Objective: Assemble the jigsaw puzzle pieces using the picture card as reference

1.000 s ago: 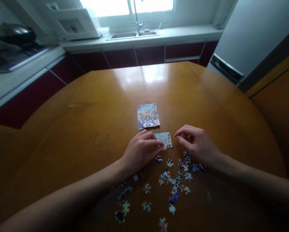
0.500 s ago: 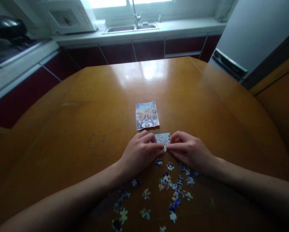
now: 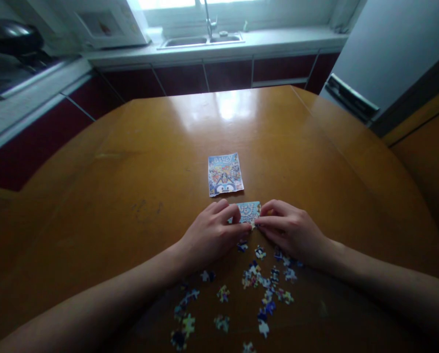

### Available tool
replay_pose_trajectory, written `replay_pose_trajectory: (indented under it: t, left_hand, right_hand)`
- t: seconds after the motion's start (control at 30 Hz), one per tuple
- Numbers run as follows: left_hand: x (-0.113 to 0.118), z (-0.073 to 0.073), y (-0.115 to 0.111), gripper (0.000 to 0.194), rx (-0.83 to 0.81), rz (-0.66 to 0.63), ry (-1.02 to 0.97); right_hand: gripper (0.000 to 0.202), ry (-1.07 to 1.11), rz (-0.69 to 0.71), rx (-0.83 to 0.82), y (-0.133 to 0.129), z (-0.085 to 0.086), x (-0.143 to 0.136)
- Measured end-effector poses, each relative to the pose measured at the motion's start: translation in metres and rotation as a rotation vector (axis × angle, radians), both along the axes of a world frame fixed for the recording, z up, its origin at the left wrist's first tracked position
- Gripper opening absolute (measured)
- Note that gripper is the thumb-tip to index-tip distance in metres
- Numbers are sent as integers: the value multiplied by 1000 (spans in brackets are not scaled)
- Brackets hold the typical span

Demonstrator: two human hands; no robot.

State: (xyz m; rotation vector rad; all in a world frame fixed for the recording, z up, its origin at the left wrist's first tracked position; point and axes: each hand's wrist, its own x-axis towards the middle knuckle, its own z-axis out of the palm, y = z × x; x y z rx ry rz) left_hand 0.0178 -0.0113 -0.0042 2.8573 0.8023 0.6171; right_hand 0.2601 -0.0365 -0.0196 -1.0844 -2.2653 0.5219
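A partly joined jigsaw puzzle, light blue with white lettering, lies flat between my hands. At its lower edge a small pale jigsaw piece sits between my fingertips. My left hand covers the puzzle's left side, its fingers closed, with the tips at the piece. From the other side my right hand pinches toward the same piece with thumb and forefinger. Fingers hide part of the piece, so whether it is locked in cannot be seen. Several loose jigsaw pieces are scattered below the hands.
Beyond the puzzle a creased picture sheet with matching lettering lies on the brown wooden table. A counter with a sink, a microwave, a pan on the stove and a fridge surround the table.
My right fingertips have shifted slightly upward at the piece, which now lies closer against the puzzle's lower edge. The whole view has moved a little; the loose pieces stay put.
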Motion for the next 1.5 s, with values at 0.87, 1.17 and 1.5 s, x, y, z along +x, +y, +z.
replay_pose_trajectory:
  t: [0.87,1.17,1.5]
  left_hand:
    - [-3,-4,2,12,2,-6,2]
    - [-3,-4,4,13,-19,-25,15]
    - [-4,-5,4,13,-47,-27,13]
  right_hand:
    - [28,-49,43,31,0,7,1]
    - [22,131,11,-48,0,5,2]
    - [22,-136,107,130,-1,9,-2]
